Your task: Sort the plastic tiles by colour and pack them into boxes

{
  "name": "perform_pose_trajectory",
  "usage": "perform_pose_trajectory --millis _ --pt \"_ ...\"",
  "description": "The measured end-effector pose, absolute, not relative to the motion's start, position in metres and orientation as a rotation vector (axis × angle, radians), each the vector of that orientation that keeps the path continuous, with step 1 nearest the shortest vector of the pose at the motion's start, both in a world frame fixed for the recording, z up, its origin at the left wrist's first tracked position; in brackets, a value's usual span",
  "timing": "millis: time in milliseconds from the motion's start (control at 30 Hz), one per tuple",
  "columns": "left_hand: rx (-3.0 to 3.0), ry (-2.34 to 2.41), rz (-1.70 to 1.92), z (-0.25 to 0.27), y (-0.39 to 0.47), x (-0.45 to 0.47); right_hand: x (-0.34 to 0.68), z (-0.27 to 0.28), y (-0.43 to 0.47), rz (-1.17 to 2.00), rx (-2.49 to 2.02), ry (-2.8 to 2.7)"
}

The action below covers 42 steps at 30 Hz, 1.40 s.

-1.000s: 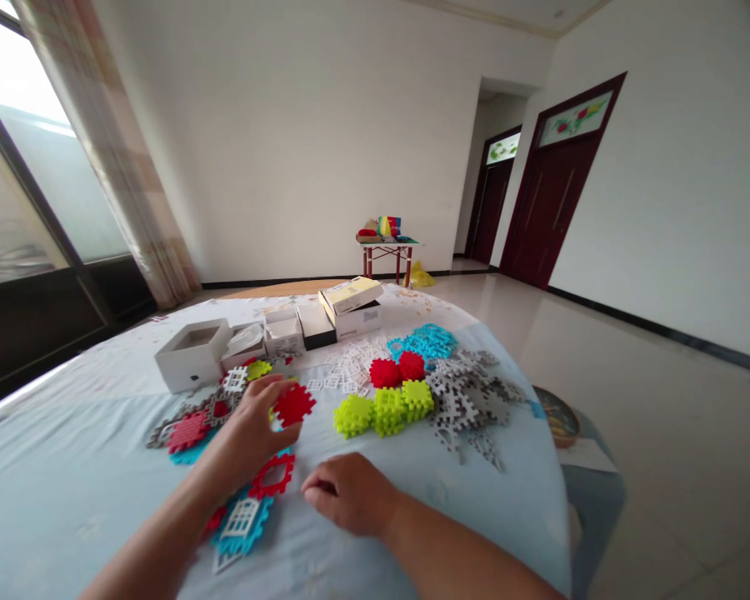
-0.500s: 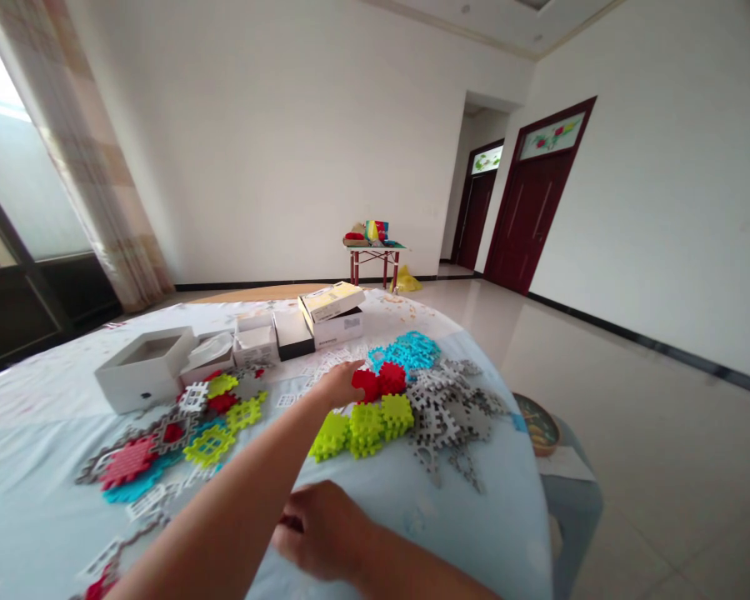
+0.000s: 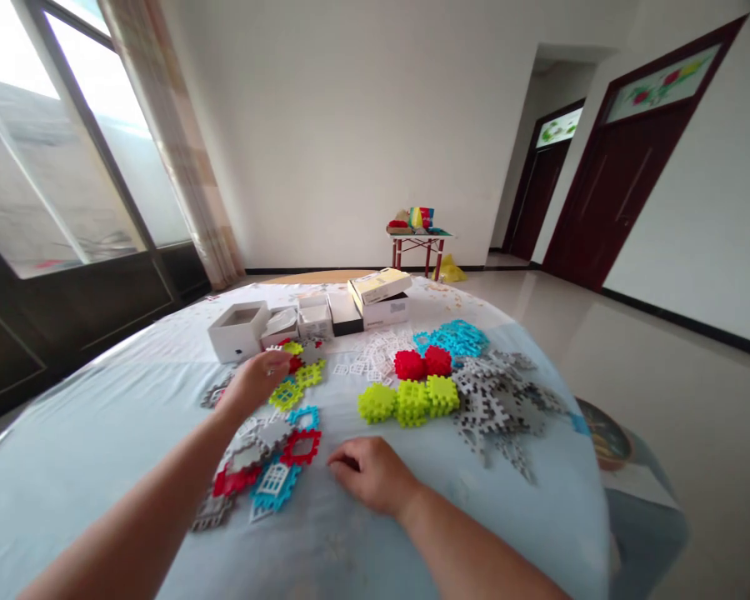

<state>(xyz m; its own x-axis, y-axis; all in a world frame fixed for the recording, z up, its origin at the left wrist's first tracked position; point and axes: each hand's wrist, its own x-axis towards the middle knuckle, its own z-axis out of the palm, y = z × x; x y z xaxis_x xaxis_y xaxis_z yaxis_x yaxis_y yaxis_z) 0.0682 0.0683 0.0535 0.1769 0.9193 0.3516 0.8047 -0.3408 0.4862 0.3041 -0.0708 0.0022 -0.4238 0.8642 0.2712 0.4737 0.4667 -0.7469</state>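
Note:
My left hand (image 3: 256,382) reaches into a loose pile of flat interlocking plastic tiles (image 3: 287,392), its fingers curled down over a yellow-green tile and a red one; whether it grips one is hidden. My right hand (image 3: 368,475) rests on the light blue tablecloth (image 3: 100,433) with fingers curled and nothing in it, just right of a red frame tile (image 3: 301,447) and a cyan tile (image 3: 275,487). Sorted stacks lie further right: red (image 3: 422,364), yellow-green (image 3: 409,400), cyan (image 3: 453,337) and a grey heap (image 3: 500,396).
An open white box (image 3: 238,331) and several small cartons (image 3: 378,296) stand at the table's far side, white tiles (image 3: 378,354) in front of them. A low stool with a bowl (image 3: 606,433) is beside the table's right edge. A small red table (image 3: 418,242) stands by the far wall.
My left hand carried a red tile right to the red stack, then came back left into the loose pile. My right hand stayed resting on the cloth. The view swung left.

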Motion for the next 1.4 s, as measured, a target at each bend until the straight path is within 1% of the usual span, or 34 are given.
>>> perform_pose_trajectory --millis 100,200,333,500,967,1033,1133,1233,1333,1400 --pt "2.194 1.776 0.865 0.035 0.047 0.020 0.304 0.003 -0.072 0.751 -1.107 -2.056" --pt "2.202 1.903 0.834 0.022 0.028 -0.009 0.304 0.004 -0.073 0.764 -1.106 -2.041" --pt "2.217 2.139 0.771 0.010 0.018 -0.022 0.303 0.003 -0.074 0.774 -1.129 -2.031" --pt "2.194 2.216 0.713 0.004 0.025 -0.017 0.302 0.003 -0.075 0.784 -1.137 -2.030" --pt "2.255 2.076 0.569 0.013 0.012 0.012 0.303 0.002 -0.074 0.813 -1.132 -2.024" --pt "2.279 2.092 0.656 0.018 0.007 0.014 0.303 0.003 -0.074 0.813 -1.133 -2.026" --pt "2.327 2.086 0.928 0.027 0.001 0.022 0.303 0.003 -0.073 0.801 -1.143 -2.032" --pt "2.257 1.938 1.114 0.037 0.002 0.036 0.304 0.003 -0.073 0.791 -1.145 -2.046" --pt "2.096 1.762 1.075 0.050 0.012 0.059 0.304 0.005 -0.072 0.807 -1.136 -2.059" --pt "2.114 1.652 1.008 0.060 0.019 0.084 0.303 0.007 -0.071 0.805 -1.160 -2.066"
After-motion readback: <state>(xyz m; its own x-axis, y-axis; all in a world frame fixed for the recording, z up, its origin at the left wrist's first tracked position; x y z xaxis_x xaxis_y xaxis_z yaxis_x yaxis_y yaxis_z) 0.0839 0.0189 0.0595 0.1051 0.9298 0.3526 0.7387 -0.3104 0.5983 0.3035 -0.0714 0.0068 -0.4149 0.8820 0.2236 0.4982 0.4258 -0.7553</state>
